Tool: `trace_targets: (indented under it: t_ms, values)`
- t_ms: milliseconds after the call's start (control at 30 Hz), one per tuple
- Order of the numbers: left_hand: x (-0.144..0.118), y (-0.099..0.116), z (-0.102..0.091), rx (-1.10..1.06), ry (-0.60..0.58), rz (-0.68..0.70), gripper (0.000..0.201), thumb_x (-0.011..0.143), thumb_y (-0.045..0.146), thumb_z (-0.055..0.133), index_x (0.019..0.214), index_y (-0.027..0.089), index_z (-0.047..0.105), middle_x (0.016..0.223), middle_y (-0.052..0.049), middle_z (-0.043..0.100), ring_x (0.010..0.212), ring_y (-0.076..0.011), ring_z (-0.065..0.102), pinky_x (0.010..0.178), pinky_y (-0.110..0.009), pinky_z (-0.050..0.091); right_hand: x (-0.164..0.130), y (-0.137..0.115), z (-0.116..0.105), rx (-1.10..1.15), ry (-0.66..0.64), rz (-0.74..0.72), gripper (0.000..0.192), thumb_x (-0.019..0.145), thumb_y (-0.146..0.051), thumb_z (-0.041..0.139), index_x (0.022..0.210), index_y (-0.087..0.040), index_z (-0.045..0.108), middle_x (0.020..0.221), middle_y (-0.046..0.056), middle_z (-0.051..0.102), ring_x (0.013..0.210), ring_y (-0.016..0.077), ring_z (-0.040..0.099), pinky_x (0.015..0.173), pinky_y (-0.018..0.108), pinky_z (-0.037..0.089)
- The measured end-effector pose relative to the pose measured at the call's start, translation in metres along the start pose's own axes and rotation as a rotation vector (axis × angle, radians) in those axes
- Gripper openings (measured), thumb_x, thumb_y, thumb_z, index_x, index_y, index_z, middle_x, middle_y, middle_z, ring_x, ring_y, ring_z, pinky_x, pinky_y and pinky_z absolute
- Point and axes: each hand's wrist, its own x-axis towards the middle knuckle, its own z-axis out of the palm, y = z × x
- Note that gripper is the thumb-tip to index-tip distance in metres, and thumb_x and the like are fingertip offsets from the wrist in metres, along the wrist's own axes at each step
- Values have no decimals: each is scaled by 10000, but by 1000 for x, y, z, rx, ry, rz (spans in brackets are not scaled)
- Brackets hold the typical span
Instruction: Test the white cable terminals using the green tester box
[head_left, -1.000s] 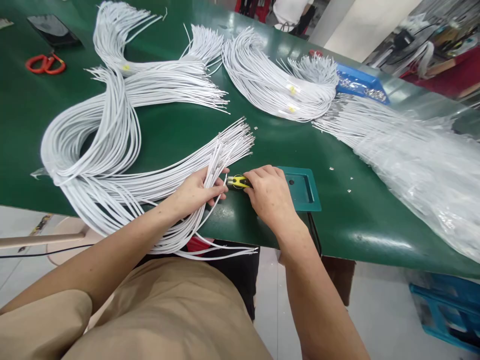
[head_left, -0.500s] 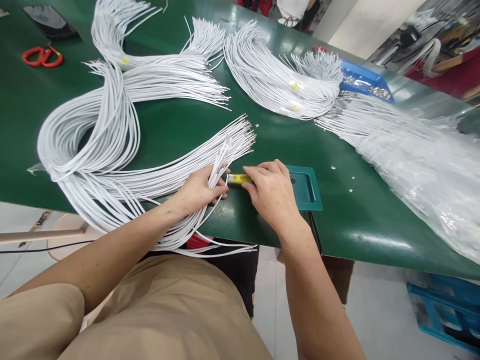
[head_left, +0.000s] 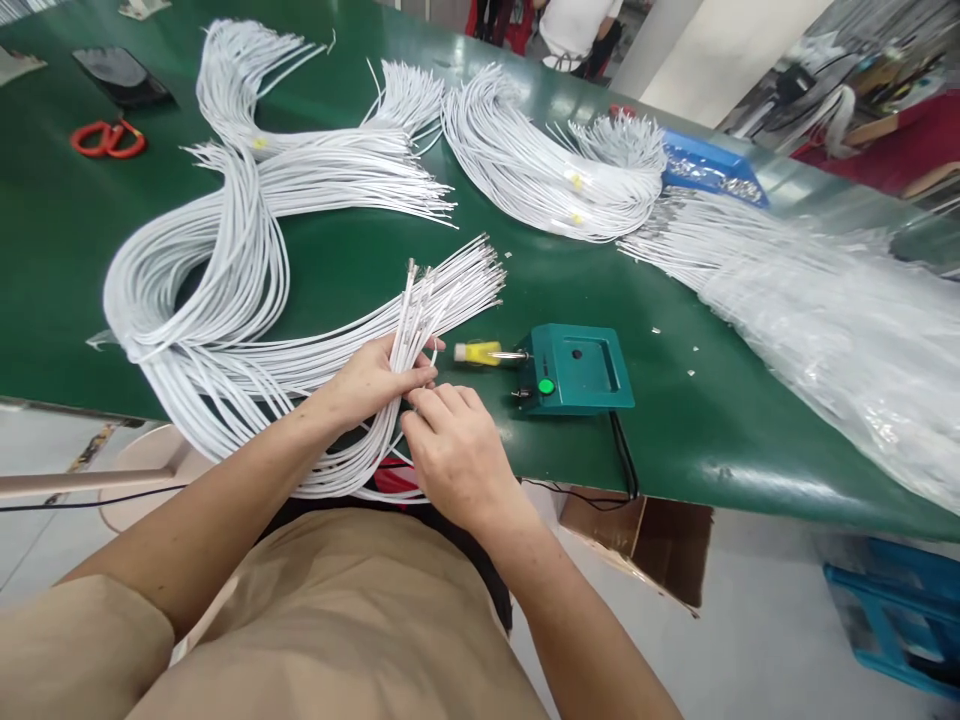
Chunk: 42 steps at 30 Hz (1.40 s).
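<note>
Left of the teal tester box (head_left: 576,368), the left hand (head_left: 371,380) clamps the white cable bundle (head_left: 247,330), fanning its ends; the right hand (head_left: 454,450) pinches one cable.

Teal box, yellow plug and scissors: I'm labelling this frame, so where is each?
teal box (head_left: 592,372), head view, top face.
yellow plug (head_left: 480,352), head view, yellow body.
scissors (head_left: 109,140), head view, red handles.

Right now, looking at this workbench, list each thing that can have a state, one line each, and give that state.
Left hand: gripping a bunch of white cables, ends fanned upward.
Right hand: fingers pinching at the cables near the left hand.
Yellow-handled tool: lying flat, tip at the teal box.
Green button: looks lit.
Red scissors: lying closed.
Phone: screen dark.
</note>
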Motion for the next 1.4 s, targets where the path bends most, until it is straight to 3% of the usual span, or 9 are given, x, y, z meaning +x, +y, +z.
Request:
trace_targets:
  t_ms: [267,433,533,633,733,900,1133,1300,1400]
  values:
    - [-14,-7,-4,-248,-92,-82,378,700,383,732,993,162,641,836,-24,664,811,-167,620,776,-294,477,-3,-23,-3,-113,-147,73,204,865,-107,440,923,-98,636,1012,144,605,924,261,517,755,406,416]
    - [-25,-8,-5,-181,-19,-79,395,746,471,679,1003,172,693,927,-57,679,849,-175,604,729,-265,468,-13,-30,-10,74,-344,204,177,835,-196,554,671,-173,617,570,47,586,553,193,527,538,333,376]
    - [-33,-9,-4,-104,-3,-40,440,762,504,652,1057,182,700,871,-47,681,803,-175,595,733,-276,457,-7,-16,-24,338,-203,470,249,876,-266,521,651,-199,605,542,6,576,490,135,495,515,282,360]
    - [-44,-9,3,-50,-13,1,449,777,511,632,1063,173,707,854,-47,690,804,-188,598,758,-297,452,8,4,-33,733,183,756,175,852,-369,563,846,-207,630,657,-24,609,536,99,510,567,246,410]
    - [-56,-6,10,-43,14,22,429,783,494,633,1043,163,714,860,-50,702,820,-199,608,794,-314,452,20,15,-32,1072,330,841,224,761,-408,647,785,-188,607,646,-41,571,498,75,448,509,225,386]
    - [-63,4,10,-146,312,146,328,806,427,629,975,155,695,975,-67,696,940,-203,611,875,-311,449,20,10,-23,1213,363,851,207,697,-352,710,667,-178,604,611,-50,538,510,73,417,506,228,347]
    - [-56,13,7,-147,154,95,246,679,315,738,748,174,549,771,-5,661,666,-131,593,657,-255,473,15,3,-17,1274,370,808,127,749,-299,671,712,-179,694,717,-12,610,562,80,420,567,253,357]
    - [-56,16,8,-182,157,106,263,682,263,721,702,180,472,746,11,640,654,-120,608,649,-250,480,14,0,-5,1805,331,872,132,731,-298,675,724,-167,690,616,-29,519,541,75,387,533,239,327]
    - [-57,15,8,-213,82,119,273,727,272,684,698,190,425,742,16,627,670,-127,629,673,-261,493,17,1,-6,1913,315,897,134,736,-286,656,722,-157,688,580,-46,442,519,69,357,519,230,327]
